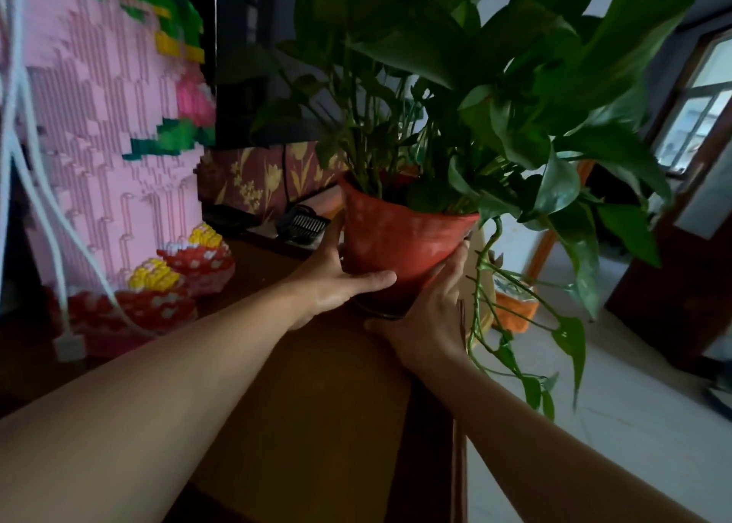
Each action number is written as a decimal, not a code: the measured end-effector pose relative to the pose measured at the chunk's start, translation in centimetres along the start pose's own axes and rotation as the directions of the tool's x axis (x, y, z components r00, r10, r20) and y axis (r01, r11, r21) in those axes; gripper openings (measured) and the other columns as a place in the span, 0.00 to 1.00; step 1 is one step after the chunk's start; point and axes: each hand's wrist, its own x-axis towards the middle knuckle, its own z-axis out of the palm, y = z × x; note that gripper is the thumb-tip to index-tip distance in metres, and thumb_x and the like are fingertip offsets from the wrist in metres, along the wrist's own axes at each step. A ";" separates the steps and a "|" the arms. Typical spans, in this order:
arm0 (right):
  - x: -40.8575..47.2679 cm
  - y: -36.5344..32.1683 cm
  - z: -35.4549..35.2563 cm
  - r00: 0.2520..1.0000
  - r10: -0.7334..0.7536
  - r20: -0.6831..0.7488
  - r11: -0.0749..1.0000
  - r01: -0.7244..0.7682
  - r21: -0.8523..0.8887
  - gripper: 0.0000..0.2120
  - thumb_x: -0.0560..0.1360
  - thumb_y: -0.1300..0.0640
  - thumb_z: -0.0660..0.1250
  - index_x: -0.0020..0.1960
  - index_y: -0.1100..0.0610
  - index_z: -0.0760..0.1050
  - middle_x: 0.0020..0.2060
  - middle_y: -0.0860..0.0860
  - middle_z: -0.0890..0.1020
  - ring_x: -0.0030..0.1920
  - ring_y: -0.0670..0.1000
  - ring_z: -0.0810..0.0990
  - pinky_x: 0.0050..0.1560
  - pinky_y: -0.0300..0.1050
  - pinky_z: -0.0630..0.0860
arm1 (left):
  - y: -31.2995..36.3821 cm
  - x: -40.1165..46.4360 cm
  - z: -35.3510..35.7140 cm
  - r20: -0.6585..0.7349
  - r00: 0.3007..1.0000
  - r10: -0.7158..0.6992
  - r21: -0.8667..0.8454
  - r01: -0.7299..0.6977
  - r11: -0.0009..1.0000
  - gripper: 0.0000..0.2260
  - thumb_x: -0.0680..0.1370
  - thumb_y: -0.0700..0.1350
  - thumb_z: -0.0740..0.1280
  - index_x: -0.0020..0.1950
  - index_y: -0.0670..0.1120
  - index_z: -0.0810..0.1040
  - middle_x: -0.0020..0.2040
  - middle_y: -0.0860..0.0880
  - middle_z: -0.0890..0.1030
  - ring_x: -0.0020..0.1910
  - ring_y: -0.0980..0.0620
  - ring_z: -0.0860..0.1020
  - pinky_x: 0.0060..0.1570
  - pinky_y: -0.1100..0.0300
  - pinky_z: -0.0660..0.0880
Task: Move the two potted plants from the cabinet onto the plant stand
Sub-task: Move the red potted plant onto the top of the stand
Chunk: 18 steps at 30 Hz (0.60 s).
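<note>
Dim daylight from a window (697,110) at the far right falls on a pale tiled floor (618,396), while the near ground is taken up by a brown wooden cabinet (328,423) set against a wall with gold-flowered red paper. On its top, to the left, stand a tall pink block-built model (107,126) and red and yellow block flowers (158,285); a dark screen (253,67) rises behind.

A red plastic pot (396,241) holding a leafy pothos plant (495,106) sits at the cabinet's right end, tilted to the right, its base on or barely off the top; which one I cannot tell. The left hand (336,281) wraps the pot's lower left side, thumb stretched across the front. The right hand (427,316) cups the lower right side and base from beneath. Both hands are closed on the pot, low down, likely because the wall narrows there and the weight of soil sits at the bottom.

Long vines (515,316) trail off the right edge toward the floor, so a grip under the base keeps fingers clear of them. This looks like the lift of the first plant. Neither a second pot nor a plant stand can be picked out with certainty; an orange object (515,312) shows low behind the vines.
</note>
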 end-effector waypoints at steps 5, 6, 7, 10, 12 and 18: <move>0.7 0.1 0.6 0.998 -0.003 -0.059 0.999 0.006 0.052 0.68 0.57 0.61 0.80 0.72 0.48 0.27 0.69 0.60 0.59 0.65 0.60 0.67 0.55 0.43 0.65 | -0.2 1.2 0.3 0.025 1.000 0.011 -0.101 -0.008 0.995 0.51 0.60 0.48 0.78 0.75 0.55 0.50 0.62 0.59 0.70 0.63 0.57 0.68 0.56 0.67 0.66; 0.8 0.0 0.7 0.998 -0.004 -0.069 0.998 0.008 0.059 0.68 0.57 0.61 0.80 0.72 0.48 0.28 0.68 0.61 0.60 0.65 0.60 0.68 0.54 0.43 0.65 | -0.2 1.3 0.3 0.024 1.000 0.012 -0.114 -0.009 0.993 0.53 0.58 0.49 0.78 0.75 0.55 0.51 0.65 0.57 0.69 0.65 0.56 0.67 0.58 0.64 0.65; 0.9 0.0 0.8 0.997 -0.006 -0.080 0.998 0.012 0.064 0.68 0.57 0.60 0.80 0.73 0.48 0.28 0.68 0.61 0.61 0.64 0.61 0.68 0.54 0.44 0.65 | -0.2 1.2 0.4 0.023 1.000 0.016 -0.123 -0.013 0.992 0.54 0.55 0.50 0.78 0.75 0.54 0.51 0.66 0.56 0.68 0.65 0.55 0.67 0.59 0.64 0.65; 0.7 -0.1 0.8 0.996 -0.008 -0.093 0.997 0.015 0.074 0.68 0.57 0.56 0.80 0.72 0.47 0.28 0.66 0.60 0.62 0.60 0.58 0.69 0.54 0.44 0.66 | -0.1 1.0 0.6 0.018 0.999 0.042 -0.141 -0.039 0.989 0.55 0.54 0.50 0.77 0.75 0.53 0.52 0.64 0.57 0.69 0.64 0.57 0.68 0.52 0.70 0.66; 0.4 -0.1 0.7 0.996 -0.024 -0.090 0.997 0.031 0.072 0.67 0.57 0.54 0.80 0.72 0.46 0.29 0.67 0.57 0.62 0.54 0.50 0.66 0.52 0.43 0.66 | -0.1 0.7 0.7 0.006 0.998 0.055 -0.144 -0.054 0.988 0.54 0.54 0.50 0.77 0.75 0.53 0.52 0.66 0.57 0.70 0.65 0.56 0.68 0.51 0.71 0.66; -0.9 0.0 0.2 0.994 -0.058 -0.095 0.987 0.072 0.142 0.66 0.56 0.56 0.79 0.71 0.41 0.29 0.68 0.50 0.58 0.54 0.40 0.57 0.46 0.26 0.57 | 0.8 -1.2 1.1 -0.037 0.996 0.081 -0.131 -0.085 0.988 0.54 0.55 0.50 0.78 0.75 0.56 0.51 0.55 0.67 0.68 0.52 0.69 0.68 0.44 0.74 0.66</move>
